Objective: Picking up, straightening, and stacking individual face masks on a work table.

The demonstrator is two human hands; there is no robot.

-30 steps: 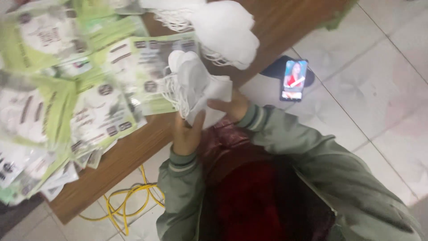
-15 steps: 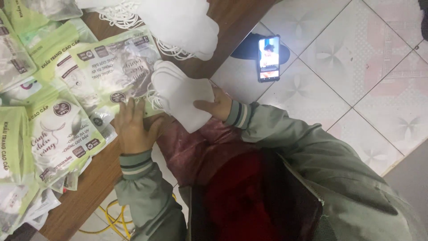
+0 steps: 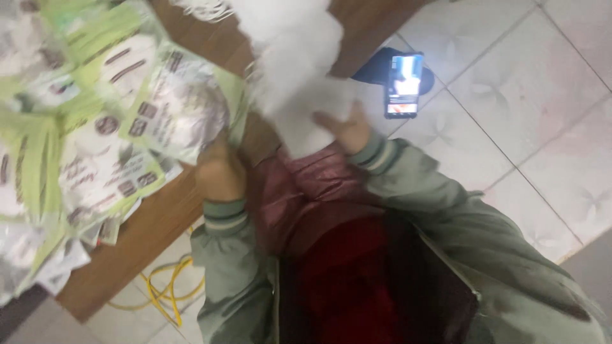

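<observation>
Two hands are seen at the near edge of the worktop [image 3: 159, 223]. The left hand [image 3: 220, 173] is closed on the corner of a green-and-white packet [image 3: 182, 105]. Beside that packet, the right hand [image 3: 344, 129] is spread flat against a blurred white mask [image 3: 299, 111]. Bagging appears to be in hand; the packet mouth would need opening. Beyond the worktop's edge, a phone [image 3: 403, 85] is lit.

The person wears a sage-green jacket with ribbed knit cuffs, each cuff striped in darker green and a pale band, at the left hand [image 3: 220, 175] and the right hand [image 3: 344, 130]. The jacket hangs open over a shiny, quilted dusky-pink layer and a dark red garment beneath.
</observation>
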